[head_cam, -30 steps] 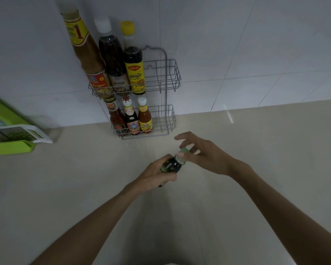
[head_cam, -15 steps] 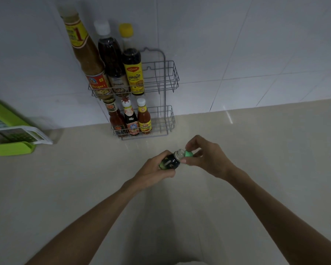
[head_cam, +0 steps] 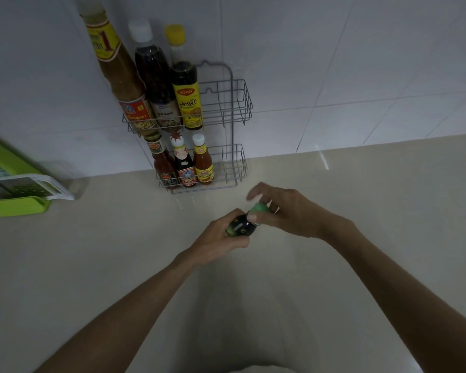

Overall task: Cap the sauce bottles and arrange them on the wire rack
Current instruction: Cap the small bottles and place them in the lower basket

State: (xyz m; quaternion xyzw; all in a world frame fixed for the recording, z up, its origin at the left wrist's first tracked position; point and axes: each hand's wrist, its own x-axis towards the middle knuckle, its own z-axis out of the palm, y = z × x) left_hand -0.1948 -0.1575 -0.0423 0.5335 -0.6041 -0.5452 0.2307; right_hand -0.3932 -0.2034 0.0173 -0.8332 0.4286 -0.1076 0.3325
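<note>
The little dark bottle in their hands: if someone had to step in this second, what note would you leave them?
Left hand: gripping the small dark bottle above the counter.
Right hand: fingers on the green cap at the bottle's neck; whether it is tight cannot be told.
Wire rack: three tall bottles on the upper shelf, three small ones on the lower, all capped, free space at the right of both.
Left: finish capping, then shelve this bottle.

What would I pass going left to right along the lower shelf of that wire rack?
Red sauce bottle with a green neck label → dark sauce bottle with a white cap → orange chili sauce bottle → bare right part of the lower shelf.
</note>
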